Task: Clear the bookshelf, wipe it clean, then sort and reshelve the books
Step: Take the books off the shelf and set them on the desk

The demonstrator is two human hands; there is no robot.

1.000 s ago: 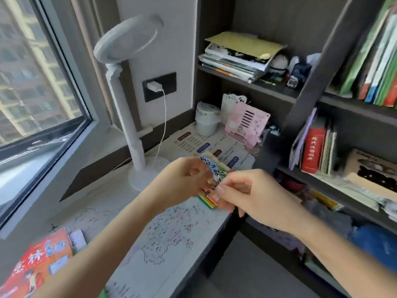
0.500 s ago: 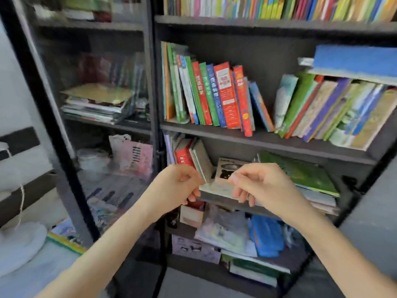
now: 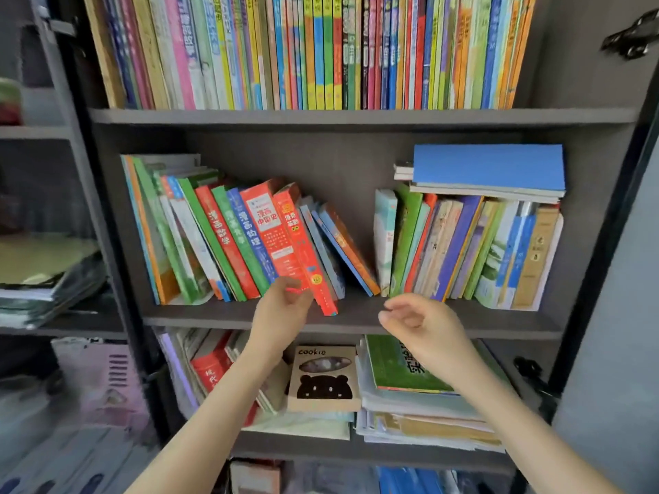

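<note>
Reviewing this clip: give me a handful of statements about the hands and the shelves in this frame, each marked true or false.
1. The left hand is at the foot of a red book on the middle shelf. True.
2. The right hand holds a book. False: it holds nothing. Its fingers are loosely curled in front of the shelf edge.
3. A blue book lies flat on top of the upright books at the right of the middle shelf. True.
4. The left group of books stands straight. False: they lean, with their tops to the left.
5. The cookie box sits on the top shelf. False: it is on the shelf below, under the hands.
</note>
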